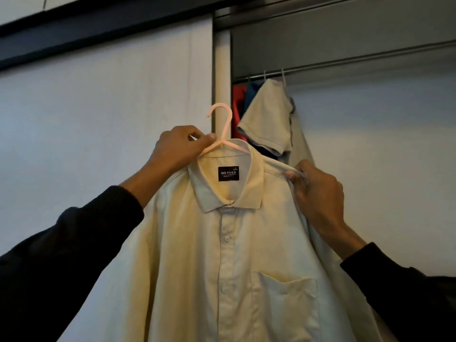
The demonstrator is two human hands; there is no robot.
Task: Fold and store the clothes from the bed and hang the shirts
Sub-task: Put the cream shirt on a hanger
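A cream button-up shirt (222, 255) with a black collar label hangs on a pink plastic hanger (223, 124), held up in front of the wardrobe. My left hand (177, 149) grips the hanger at its left arm, just below the hook. My right hand (318, 191) pinches the shirt's shoulder seam on the right, pulling the fabric over the hanger end. The hook points left and is free in the air, below the rail.
The open wardrobe bay at right has a metal rail (370, 60) carrying a beige polo shirt (269, 119) and red and blue garments (243, 99) on hangers. A white sliding door (98, 119) covers the left side. The rail to the right of the hung clothes is bare.
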